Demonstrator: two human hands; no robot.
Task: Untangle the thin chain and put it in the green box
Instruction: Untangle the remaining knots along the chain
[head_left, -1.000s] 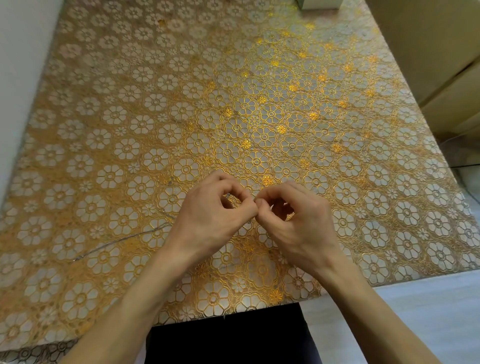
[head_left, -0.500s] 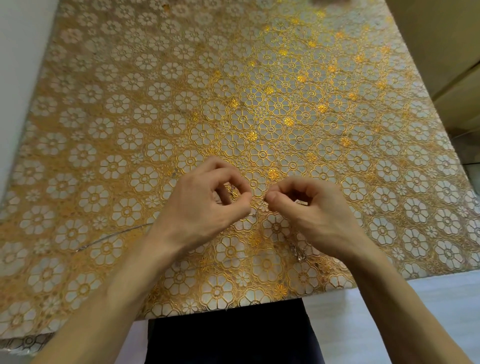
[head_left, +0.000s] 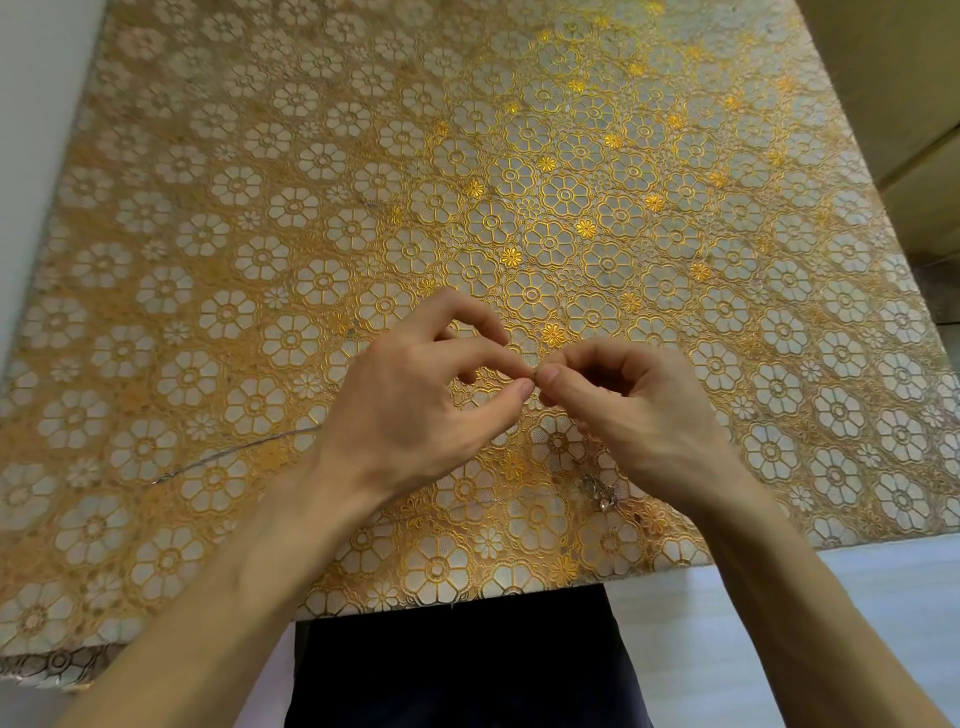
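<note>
A thin silvery chain (head_left: 234, 454) trails left across the tablecloth from under my left hand (head_left: 415, 410). A small tangled clump with a pendant (head_left: 597, 488) lies below my right hand (head_left: 639, 410). Both hands hover just above the table, thumb and forefinger tips meeting at the centre, each pinching the chain at almost the same spot. The stretch of chain inside the hands is hidden. The green box is not in view.
The table (head_left: 519, 182) is covered by a gold and white floral lace cloth. A white wall runs along the left, beige cabinets (head_left: 893, 104) stand at the right. The table's near edge lies just below my wrists, dark clothing beneath it.
My hands drew slightly apart half a second ago and have come back together, fingertips touching. The pendant clump now shows below my right hand. The view has tilted down a little.
</note>
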